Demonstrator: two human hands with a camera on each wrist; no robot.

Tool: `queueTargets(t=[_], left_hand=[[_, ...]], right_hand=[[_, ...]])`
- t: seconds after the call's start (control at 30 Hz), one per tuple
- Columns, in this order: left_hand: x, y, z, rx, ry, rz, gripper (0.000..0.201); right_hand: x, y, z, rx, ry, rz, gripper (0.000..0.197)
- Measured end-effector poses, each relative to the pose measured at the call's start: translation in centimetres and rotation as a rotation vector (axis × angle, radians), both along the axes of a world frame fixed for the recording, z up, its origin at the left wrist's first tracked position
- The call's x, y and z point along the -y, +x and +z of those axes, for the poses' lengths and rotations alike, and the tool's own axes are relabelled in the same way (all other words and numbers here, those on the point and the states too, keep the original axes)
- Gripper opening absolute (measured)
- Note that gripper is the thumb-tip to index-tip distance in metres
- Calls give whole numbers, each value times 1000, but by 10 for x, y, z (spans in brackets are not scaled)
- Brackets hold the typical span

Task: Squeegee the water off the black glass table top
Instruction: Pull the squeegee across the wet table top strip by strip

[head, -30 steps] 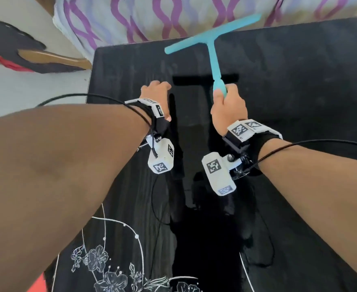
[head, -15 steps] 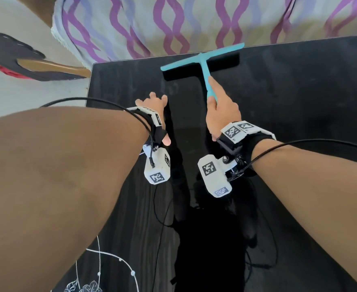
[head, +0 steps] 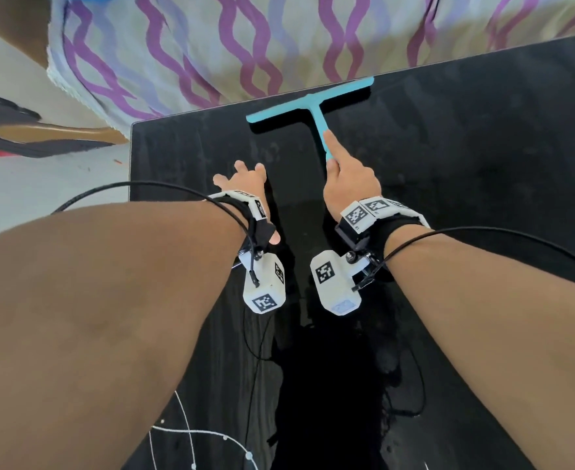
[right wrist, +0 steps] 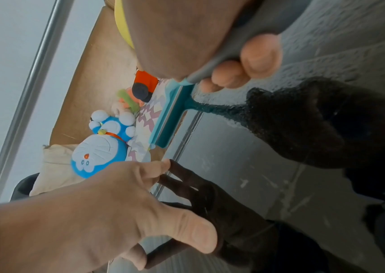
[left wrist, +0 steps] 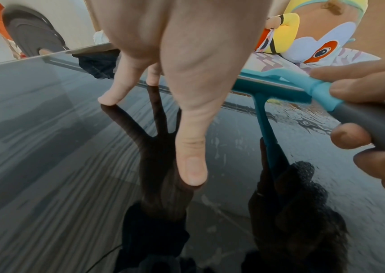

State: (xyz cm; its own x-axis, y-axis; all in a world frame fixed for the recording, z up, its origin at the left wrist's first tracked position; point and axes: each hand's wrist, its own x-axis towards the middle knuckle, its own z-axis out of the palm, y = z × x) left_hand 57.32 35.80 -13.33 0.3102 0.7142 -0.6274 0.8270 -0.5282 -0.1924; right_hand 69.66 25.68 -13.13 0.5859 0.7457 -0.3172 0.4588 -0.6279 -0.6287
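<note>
A teal squeegee (head: 310,105) lies with its blade on the black glass table top (head: 466,171), just inside the far edge. My right hand (head: 349,179) grips its grey handle (right wrist: 231,48), with the index finger stretched along the teal stem. My left hand (head: 242,176) rests beside it with spread, straight fingertips (left wrist: 107,99) touching the glass and holds nothing. A wet, rippled film of water (left wrist: 303,120) shows on the glass by the blade.
A bed with a purple wavy sheet (head: 245,45) runs along the table's far edge, with plush toys (right wrist: 100,149) on it. A dark sandal (head: 25,137) lies on the floor to the left. White flower lines (head: 184,435) mark the near glass.
The squeegee blade came down from over the far edge onto the glass. My right index finger stretched along the stem. My left fingers spread out on the table.
</note>
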Motion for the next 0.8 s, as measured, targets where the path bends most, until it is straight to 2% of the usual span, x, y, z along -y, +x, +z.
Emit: queueTargets(t=[0.27,0.4,0.47,0.63,0.8], left_hand=[[4,-5,1,105,27,65,135],[10,-13,-1,333,34,153,140],[14,-17,0,386,55,175,141],[21,-19,6,372,70,185,137],[30,-25,11,335,56,292,141]], right_hand=[[40,-36,-4,-7,-37,-65,50],[64,-48,-5,7,-77,-75,51],[75,-53,-4,1,-85,-86,51],[99,-67,-1,-13,-89,-102,53],[126,-79,3,-19,-101,-89,55]])
